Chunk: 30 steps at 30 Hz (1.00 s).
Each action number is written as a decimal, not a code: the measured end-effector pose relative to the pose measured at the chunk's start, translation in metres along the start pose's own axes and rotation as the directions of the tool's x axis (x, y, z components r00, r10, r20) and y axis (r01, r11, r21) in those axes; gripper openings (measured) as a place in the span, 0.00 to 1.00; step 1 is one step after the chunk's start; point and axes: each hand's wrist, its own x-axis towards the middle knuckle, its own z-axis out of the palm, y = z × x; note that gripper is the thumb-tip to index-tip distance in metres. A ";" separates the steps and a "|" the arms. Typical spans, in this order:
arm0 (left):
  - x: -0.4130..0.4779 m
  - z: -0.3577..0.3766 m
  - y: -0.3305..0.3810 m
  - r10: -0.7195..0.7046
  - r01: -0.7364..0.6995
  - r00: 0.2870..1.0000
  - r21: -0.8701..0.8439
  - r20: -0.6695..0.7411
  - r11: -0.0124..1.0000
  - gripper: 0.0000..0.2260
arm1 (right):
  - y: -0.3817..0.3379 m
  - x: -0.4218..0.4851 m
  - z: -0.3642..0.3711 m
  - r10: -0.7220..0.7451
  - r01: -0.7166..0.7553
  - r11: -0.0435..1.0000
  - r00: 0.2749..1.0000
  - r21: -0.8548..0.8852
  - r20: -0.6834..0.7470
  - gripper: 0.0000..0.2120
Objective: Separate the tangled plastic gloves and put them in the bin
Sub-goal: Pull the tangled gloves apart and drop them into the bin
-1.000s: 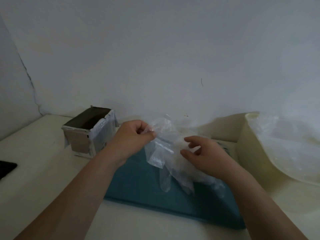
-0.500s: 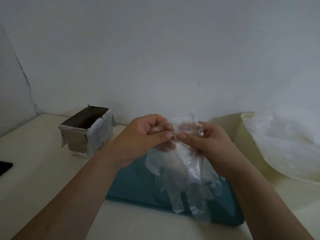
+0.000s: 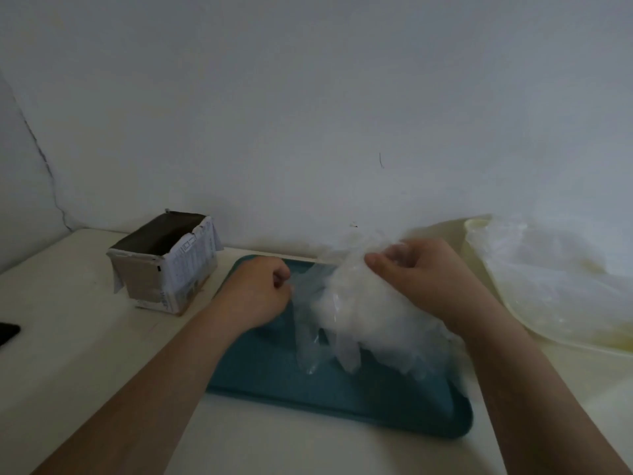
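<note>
Head view: both forearms reach in from the bottom of the frame toward the centre. The right grip sits right of centre, thumb and curled fingers pinching the top of the tangled plastic gloves. The bunch hangs down and to the left from that pinch, a cloudy white mass whose limp finger ends dangle over the teal tray; whether the lowest tips touch the tray I cannot tell.

The left grip is just left of the bunch and a little lower in the frame, closed into a loose fist. Its fingertips pinch the edge of one clear glove, which runs from that pinch down along the left side of the bunch and still overlaps it.

The tray lies flat on the pale tabletop, in the lower centre. The cream bin stands at the right edge of the frame, just beyond the right wrist, with a clear plastic liner draped over its rim. A torn cardboard box stands open at centre left, near the tray's far corner. A dark flat object shows at the left edge. A plain wall fills the upper half.
</note>
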 end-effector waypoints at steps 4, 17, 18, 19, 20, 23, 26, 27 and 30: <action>0.010 0.022 0.015 -0.070 0.076 0.993 -0.061 0.094 0.995 0.17 | 0.015 0.003 0.007 0.013 0.037 0.980 0.969 -0.197 0.245 0.17; 0.013 0.015 0.012 -0.137 0.086 0.987 -0.440 -0.085 0.894 0.06 | 0.017 0.006 0.010 -0.114 0.177 0.970 0.937 -0.168 0.330 0.14; 0.014 0.011 0.010 -0.124 0.068 0.985 -0.394 -0.118 0.917 0.05 | 0.017 0.006 0.011 -0.122 0.185 0.968 0.935 -0.166 0.333 0.14; 0.015 0.010 0.006 -0.111 0.063 0.985 -0.319 -0.134 0.946 0.04 | 0.017 0.007 0.012 -0.126 0.193 0.966 0.933 -0.174 0.338 0.15; 0.014 0.010 0.003 -0.098 0.065 0.988 -0.244 -0.123 0.968 0.02 | 0.018 0.007 0.013 -0.132 0.202 0.962 0.931 -0.182 0.340 0.15; 0.012 0.019 -0.003 -0.111 0.114 0.993 -0.068 0.049 0.991 0.21 | 0.018 0.007 0.018 -0.157 0.232 0.953 0.930 -0.197 0.333 0.15; 0.013 0.026 0.000 -0.113 0.112 0.988 0.019 0.103 0.994 0.20 | 0.019 0.007 0.021 -0.162 0.243 0.950 0.920 -0.196 0.356 0.14; 0.013 0.028 0.001 -0.104 0.101 0.990 0.036 0.090 0.994 0.16 | 0.021 0.007 0.021 -0.159 0.241 0.951 0.917 -0.192 0.367 0.14; 0.012 0.029 0.003 -0.078 0.076 0.995 0.037 0.063 0.996 0.07 | 0.025 0.009 0.025 -0.153 0.239 0.953 0.910 -0.185 0.386 0.13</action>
